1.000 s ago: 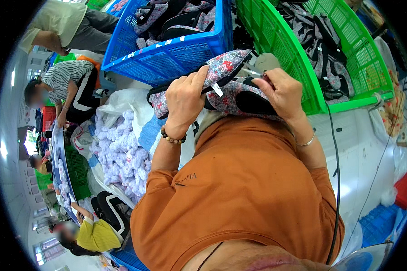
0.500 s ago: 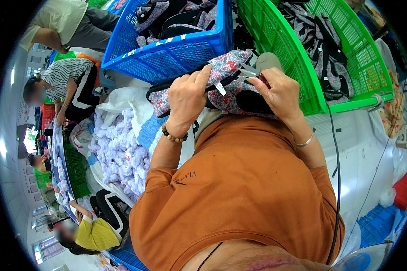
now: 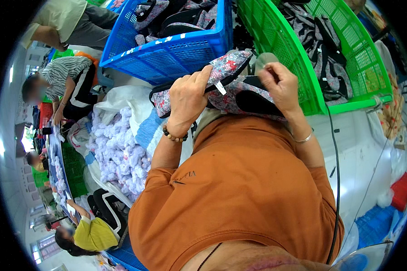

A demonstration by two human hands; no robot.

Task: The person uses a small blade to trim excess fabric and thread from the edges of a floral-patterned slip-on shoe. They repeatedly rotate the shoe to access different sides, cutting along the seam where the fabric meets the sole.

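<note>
My left hand (image 3: 188,97) is closed on a padded floral fabric piece (image 3: 229,67) with black edging, pinching it between thumb and fingers. A small white label (image 3: 220,87) sticks out from its seam. Below it, across my lap, lies a second floral piece (image 3: 226,100) with a black oval part (image 3: 256,102). My right hand (image 3: 280,86) is curled just right of the pieces, partly smeared by motion. The thread snips seen in it earlier are blurred and hardly show now.
A blue crate (image 3: 167,56) and a green crate (image 3: 287,58) of similar floral pieces stand ahead. Fluffy lilac items (image 3: 117,149) fill a white sack at left. A black cable (image 3: 337,180) hangs at right. Several people work at far left.
My right hand has turned and pulled slightly away from the held floral piece; the snips' blades no longer show clearly against it. My left hand keeps its grip, nearly still.
</note>
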